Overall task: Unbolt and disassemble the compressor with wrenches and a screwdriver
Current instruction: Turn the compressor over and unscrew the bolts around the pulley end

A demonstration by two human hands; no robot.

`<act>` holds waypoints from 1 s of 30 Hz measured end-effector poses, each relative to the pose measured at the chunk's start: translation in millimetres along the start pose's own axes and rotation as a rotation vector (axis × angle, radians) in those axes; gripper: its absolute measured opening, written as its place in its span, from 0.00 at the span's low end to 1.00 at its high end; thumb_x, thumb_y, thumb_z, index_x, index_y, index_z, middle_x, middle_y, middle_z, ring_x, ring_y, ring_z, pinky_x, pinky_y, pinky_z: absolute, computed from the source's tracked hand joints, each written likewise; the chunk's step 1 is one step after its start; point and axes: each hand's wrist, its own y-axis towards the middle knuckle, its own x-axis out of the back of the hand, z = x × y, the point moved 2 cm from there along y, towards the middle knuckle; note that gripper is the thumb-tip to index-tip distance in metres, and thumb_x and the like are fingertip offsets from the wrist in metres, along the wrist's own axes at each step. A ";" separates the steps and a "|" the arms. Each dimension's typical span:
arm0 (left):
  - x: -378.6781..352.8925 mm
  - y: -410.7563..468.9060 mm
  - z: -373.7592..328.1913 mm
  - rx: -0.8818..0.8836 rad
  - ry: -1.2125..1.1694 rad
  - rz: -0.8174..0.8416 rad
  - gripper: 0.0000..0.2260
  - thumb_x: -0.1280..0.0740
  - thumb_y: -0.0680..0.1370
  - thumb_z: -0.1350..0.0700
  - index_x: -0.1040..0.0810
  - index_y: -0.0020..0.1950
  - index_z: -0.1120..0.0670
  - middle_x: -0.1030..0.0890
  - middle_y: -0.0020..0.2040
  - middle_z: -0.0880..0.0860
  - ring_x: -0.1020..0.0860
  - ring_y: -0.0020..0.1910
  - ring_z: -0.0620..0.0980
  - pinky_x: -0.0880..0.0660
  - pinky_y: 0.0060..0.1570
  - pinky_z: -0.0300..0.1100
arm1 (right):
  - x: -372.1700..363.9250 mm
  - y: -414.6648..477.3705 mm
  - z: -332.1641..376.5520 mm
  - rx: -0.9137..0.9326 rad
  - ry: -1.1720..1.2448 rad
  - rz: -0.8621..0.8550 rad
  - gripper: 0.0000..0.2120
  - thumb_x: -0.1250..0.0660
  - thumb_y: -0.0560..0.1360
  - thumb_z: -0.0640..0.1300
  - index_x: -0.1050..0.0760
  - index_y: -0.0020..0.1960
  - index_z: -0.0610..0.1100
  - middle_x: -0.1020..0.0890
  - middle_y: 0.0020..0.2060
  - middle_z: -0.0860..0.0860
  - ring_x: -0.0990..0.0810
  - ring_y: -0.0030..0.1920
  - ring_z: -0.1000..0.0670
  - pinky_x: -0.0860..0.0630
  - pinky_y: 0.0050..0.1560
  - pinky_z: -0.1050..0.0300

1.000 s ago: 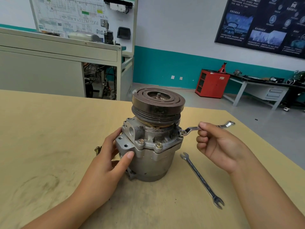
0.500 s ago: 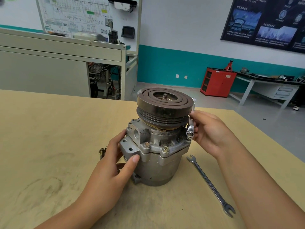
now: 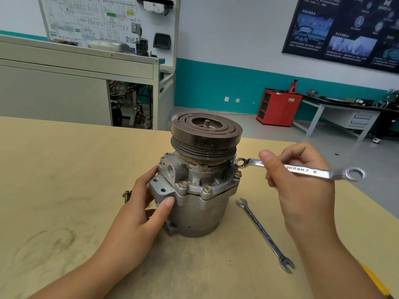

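Observation:
A grey metal compressor (image 3: 200,203) with a dark grooved pulley on top stands upright on the tan table (image 3: 54,180). My left hand (image 3: 140,214) grips its left side, thumb across the front flange. My right hand (image 3: 300,186) pinches a chrome combination wrench (image 3: 302,169) held level; its ring end hovers just above a bolt (image 3: 238,174) on the compressor's right flange. Two more bolts (image 3: 183,184) sit in the front flange.
A second open-ended wrench (image 3: 263,234) lies on the table right of the compressor. A loose bolt (image 3: 126,196) lies behind my left hand. A yellow tool tip (image 3: 377,283) shows at the lower right. The table's right edge runs close behind my right hand.
My right hand swung the wrench from upright against the compressor's side out to level, pointing right, with its ring end above the right flange bolt. My left hand kept its grip.

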 end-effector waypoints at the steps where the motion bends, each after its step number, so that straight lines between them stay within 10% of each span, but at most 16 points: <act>1: 0.0 0.0 -0.4 -0.002 0.004 0.000 0.27 0.39 0.66 0.38 0.38 0.65 0.34 0.24 0.59 0.32 0.26 0.57 0.29 0.32 0.44 0.20 | 0.5 -4.7 1.6 0.047 -0.074 -0.030 0.13 0.30 0.65 0.56 0.29 0.35 0.49 0.22 0.28 0.49 0.25 0.27 0.54 0.27 0.29 0.65; 14: 1.9 0.0 -1.2 0.007 0.021 0.015 0.25 0.39 0.67 0.38 0.39 0.64 0.30 0.25 0.59 0.32 0.27 0.59 0.29 0.32 0.44 0.20 | -5.9 -31.1 -4.6 -0.033 0.002 -0.089 0.10 0.32 0.69 0.50 0.23 0.36 0.43 0.18 0.30 0.50 0.19 0.28 0.54 0.24 0.30 0.66; 30: 2.0 -0.4 -2.6 0.002 0.026 0.008 0.25 0.39 0.67 0.39 0.38 0.63 0.31 0.27 0.56 0.25 0.28 0.58 0.28 0.32 0.44 0.20 | -12.4 -41.3 5.4 0.453 -0.529 0.125 0.10 0.34 0.73 0.38 0.26 0.33 0.38 0.28 0.24 0.49 0.28 0.24 0.48 0.31 0.25 0.52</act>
